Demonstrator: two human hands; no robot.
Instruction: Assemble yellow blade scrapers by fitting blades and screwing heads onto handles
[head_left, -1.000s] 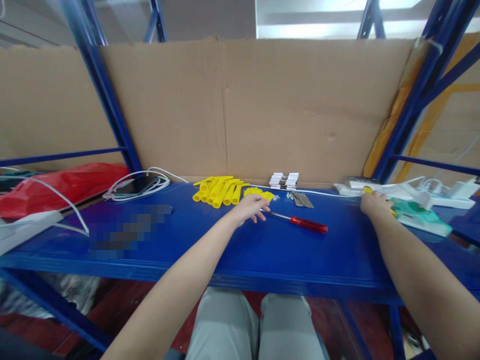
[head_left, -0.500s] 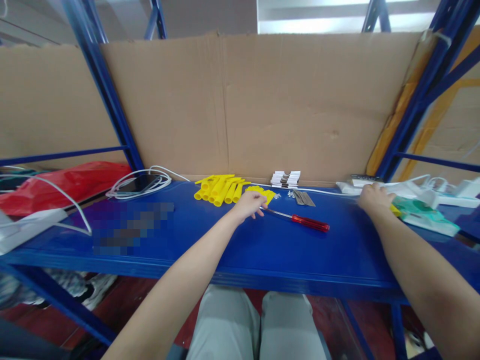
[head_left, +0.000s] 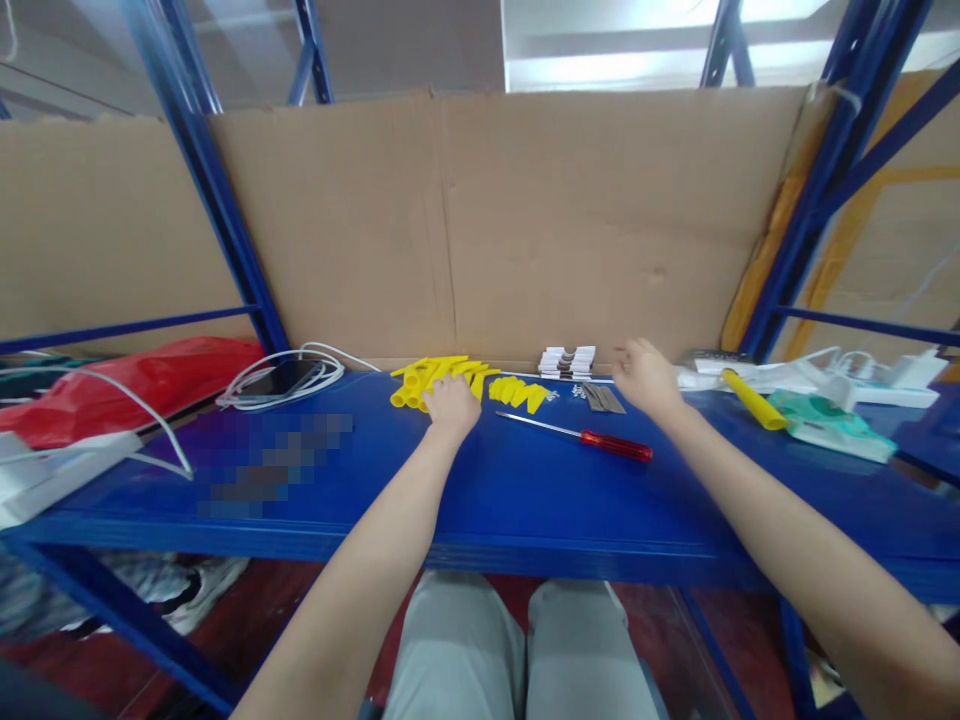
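My left hand (head_left: pixel 452 403) is at the right side of a pile of yellow hollow tapered handles (head_left: pixel 412 385), its fingers curled onto one of them; the fingertips are partly hidden. My right hand (head_left: pixel 646 378) is raised above the table, fingers loosely bent and apart, with nothing visible in them. It is nearest to the flat grey metal strips (head_left: pixel 604 398). Between the hands lie small yellow wedge-shaped pieces (head_left: pixel 517 392), small silvery parts (head_left: pixel 578 391) and a stack of white pieces (head_left: pixel 567 361). A red-handled screwdriver (head_left: pixel 615 445) lies in front of them.
One yellow handle (head_left: pixel 754 400) lies at the right, beside a green-and-clear packet (head_left: pixel 832 425) and a white power strip (head_left: pixel 900 396). At left are a phone (head_left: pixel 283 378), a coiled white cable (head_left: pixel 330 376) and a red bag (head_left: pixel 165 385). Cardboard (head_left: pixel 562 220) backs the blue table (head_left: pixel 525 510).
My left hand has left the screwdriver tip and moved left to the yellow handles. My right hand has moved left and up, away from the yellow handle at the right.
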